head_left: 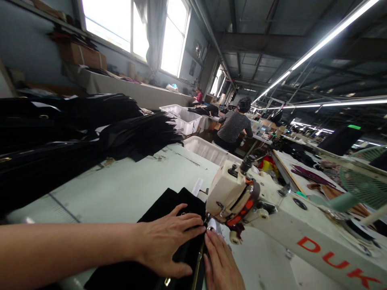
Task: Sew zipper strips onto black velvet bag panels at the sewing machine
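A piece of black fabric (pixel 165 205) lies on the pale table under the head of a white sewing machine (pixel 229 193). My left hand (pixel 169 237) rests flat on the fabric with its fingers spread, the fingertips close to the needle area. Along the fabric's right edge runs a gold zipper (pixel 198 264). Beside it my right hand (pixel 222 257) lies with fingers stretched out, its fingertips just by the presser foot. A small gold metal piece (pixel 167 281) shows on the fabric below my left hand. The needle itself is hidden behind the machine head and my fingers.
A heap of black fabric pieces (pixel 69 133) covers the table's left side. White plastic bins (pixel 205 148) stand beyond the far edge. A person in a dark speckled top (pixel 234 129) sits ahead, facing away. A green fan (pixel 363 173) stands at right.
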Tool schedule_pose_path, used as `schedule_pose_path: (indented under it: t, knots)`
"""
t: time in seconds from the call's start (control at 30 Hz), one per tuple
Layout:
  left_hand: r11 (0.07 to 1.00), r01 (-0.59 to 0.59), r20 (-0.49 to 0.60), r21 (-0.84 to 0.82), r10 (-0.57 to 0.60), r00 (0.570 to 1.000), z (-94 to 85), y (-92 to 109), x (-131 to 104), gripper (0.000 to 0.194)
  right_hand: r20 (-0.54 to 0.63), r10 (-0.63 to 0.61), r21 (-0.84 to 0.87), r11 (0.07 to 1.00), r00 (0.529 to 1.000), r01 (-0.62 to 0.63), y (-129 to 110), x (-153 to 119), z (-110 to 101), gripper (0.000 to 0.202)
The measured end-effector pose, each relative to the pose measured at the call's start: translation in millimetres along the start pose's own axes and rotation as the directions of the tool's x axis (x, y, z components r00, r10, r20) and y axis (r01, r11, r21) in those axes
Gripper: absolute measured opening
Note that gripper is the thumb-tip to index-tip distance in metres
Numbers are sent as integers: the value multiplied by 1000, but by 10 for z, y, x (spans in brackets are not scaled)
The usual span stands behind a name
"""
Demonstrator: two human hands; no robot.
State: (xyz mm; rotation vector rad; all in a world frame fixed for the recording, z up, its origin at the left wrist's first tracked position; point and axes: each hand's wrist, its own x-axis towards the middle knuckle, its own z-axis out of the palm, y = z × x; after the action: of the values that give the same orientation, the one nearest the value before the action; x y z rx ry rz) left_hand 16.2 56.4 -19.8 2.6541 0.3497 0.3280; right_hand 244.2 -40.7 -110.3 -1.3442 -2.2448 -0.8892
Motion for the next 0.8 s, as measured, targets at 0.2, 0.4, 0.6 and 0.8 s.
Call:
schedule_pose_path:
  t: [0.2, 0.4, 0.6, 0.8]
  knots:
    - [1000, -15, 7, 14, 15, 1000, -40, 28, -6, 75, 51, 59, 62, 996, 997, -62, 14, -66, 16, 37]
    - [999, -36, -31, 33, 37, 999, 13, -22, 52, 69, 98, -16, 74, 997, 995, 9, 117, -18, -56, 43]
    - [999, 15, 105, 47, -20, 994, -107, 115, -44, 71, 144, 220, 290, 923, 965, -253, -38, 147, -379, 40]
    - [998, -9, 158, 64, -1, 988, 103, 562, -606, 107, 209, 277, 285, 900, 938, -329, -579, -159, -788, 58]
